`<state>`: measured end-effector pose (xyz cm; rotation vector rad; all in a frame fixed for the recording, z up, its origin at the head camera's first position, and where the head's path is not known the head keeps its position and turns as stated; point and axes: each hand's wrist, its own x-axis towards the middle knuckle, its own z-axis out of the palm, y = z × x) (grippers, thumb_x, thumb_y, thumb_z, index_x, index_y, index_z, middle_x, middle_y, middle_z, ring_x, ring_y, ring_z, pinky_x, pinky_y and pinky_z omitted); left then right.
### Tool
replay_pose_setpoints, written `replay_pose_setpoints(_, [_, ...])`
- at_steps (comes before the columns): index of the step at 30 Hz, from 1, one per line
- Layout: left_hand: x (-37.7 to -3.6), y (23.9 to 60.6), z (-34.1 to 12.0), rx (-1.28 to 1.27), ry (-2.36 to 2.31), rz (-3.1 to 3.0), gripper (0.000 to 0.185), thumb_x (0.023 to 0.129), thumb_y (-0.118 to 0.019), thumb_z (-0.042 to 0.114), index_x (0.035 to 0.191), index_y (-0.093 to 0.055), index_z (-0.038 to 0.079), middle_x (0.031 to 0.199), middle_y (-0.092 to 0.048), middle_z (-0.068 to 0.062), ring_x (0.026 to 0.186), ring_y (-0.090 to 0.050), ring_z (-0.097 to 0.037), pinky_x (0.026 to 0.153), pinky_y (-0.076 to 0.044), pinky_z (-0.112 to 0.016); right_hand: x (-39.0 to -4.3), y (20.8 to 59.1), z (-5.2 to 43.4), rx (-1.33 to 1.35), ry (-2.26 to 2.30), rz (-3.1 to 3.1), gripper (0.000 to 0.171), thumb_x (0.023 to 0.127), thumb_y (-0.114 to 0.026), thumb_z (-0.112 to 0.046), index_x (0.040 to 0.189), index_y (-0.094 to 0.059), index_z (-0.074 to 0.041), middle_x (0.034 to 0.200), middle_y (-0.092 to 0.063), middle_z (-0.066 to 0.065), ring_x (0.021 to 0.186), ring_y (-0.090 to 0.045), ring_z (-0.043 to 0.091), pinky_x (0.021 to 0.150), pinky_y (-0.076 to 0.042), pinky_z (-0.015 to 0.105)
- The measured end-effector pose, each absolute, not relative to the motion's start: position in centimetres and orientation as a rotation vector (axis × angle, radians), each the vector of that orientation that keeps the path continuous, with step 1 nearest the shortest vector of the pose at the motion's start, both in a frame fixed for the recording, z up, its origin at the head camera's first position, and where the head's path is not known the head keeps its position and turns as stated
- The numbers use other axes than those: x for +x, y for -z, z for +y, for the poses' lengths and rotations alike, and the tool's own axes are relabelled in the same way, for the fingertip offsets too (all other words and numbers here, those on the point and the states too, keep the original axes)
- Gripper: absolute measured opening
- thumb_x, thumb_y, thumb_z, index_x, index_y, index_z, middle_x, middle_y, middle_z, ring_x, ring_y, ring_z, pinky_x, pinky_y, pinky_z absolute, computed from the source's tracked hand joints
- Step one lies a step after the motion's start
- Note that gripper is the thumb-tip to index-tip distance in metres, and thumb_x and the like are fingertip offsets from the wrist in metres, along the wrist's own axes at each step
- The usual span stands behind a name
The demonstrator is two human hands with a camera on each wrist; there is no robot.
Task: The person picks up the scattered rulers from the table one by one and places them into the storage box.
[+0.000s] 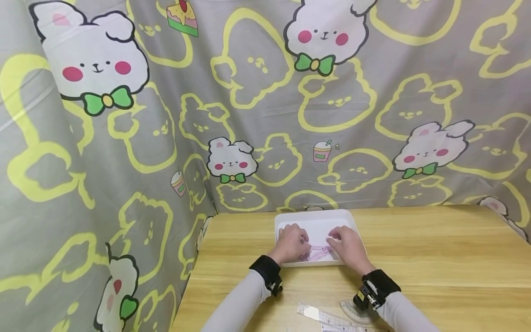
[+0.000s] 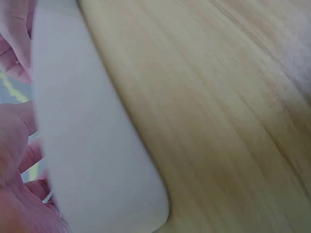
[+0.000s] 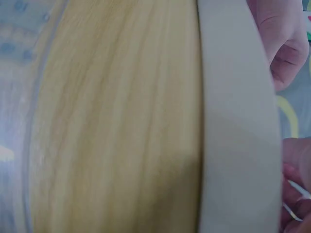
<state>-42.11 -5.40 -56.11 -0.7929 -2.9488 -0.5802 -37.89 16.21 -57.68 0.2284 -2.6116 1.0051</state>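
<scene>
A shallow white tray [image 1: 317,219] stands on the wooden table, and both hands reach into it. Several thin pinkish-purple strips [image 1: 319,253] lie in its near part, between the hands. My left hand [image 1: 292,243] is at the tray's left side, fingers bent down by the strips' left ends. Opposite it, my right hand [image 1: 347,246] has its thumb and forefinger curved close to their right ends. Whether either hand grips a strip is hidden. In the wrist views the tray's outer wall [image 2: 97,131] covers most of the fingers.
In front of the tray, clear rulers [image 1: 327,318] and a clear protractor [image 1: 356,311] lie on the table [image 1: 435,258], the protractor partly under the right wrist. A patterned curtain [image 1: 265,115] hangs behind and at the left. Each wrist wears a black strap with a camera.
</scene>
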Motion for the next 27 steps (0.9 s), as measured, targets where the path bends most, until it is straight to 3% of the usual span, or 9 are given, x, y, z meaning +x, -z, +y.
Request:
replay_pose_setpoints(8, [-40.2,54.8,-6.8,-0.885,0.644,-2.894,0.013,0.092,-0.078,0.029,0.09,-0.075,0.016,0.094,-0.067,0.003,0.093,-0.058,-0.017,0.078,-0.036,-0.031,-35.8,55.9,16.2,0.391,-0.981,-2.51,0.016,0.086,-0.082,-0.005,0.099,-0.074,-0.005,0.091,-0.069,0.005,0.085,-0.064,0.021,0.074,-0.053,0.037])
replay_pose_setpoints(14, [-38.0,53.8,-7.9,-0.945,0.769,-2.793,0.02,0.093,-0.077,0.027,0.104,-0.074,0.011,0.103,-0.07,-0.002,0.096,-0.059,-0.014,0.085,-0.042,-0.029,-32.8,54.7,15.7,0.475,-0.991,-2.492,0.019,0.084,-0.084,-0.005,0.1,-0.074,-0.007,0.091,-0.069,0.0,0.084,-0.066,0.018,0.072,-0.054,0.03])
replay_pose_setpoints(21, [-35.8,53.2,-9.3,-1.022,0.836,-2.734,0.026,0.094,-0.077,0.029,0.113,-0.074,0.011,0.113,-0.07,0.001,0.107,-0.062,-0.014,0.095,-0.049,-0.03,-28.6,55.1,15.1,0.522,-1.088,-2.507,0.024,0.082,-0.087,-0.007,0.1,-0.074,-0.018,0.094,-0.071,-0.003,0.084,-0.064,0.008,0.071,-0.055,0.029])
replay_pose_setpoints(27, [-32.9,53.4,-10.8,-1.101,0.869,-2.763,0.034,0.092,-0.081,0.033,0.118,-0.072,0.013,0.114,-0.069,0.002,0.108,-0.062,-0.012,0.095,-0.05,-0.03,-25.8,55.8,14.7,0.643,-1.118,-2.599,0.021,0.088,-0.084,-0.015,0.105,-0.073,-0.015,0.101,-0.07,-0.003,0.089,-0.066,0.015,0.071,-0.056,0.029])
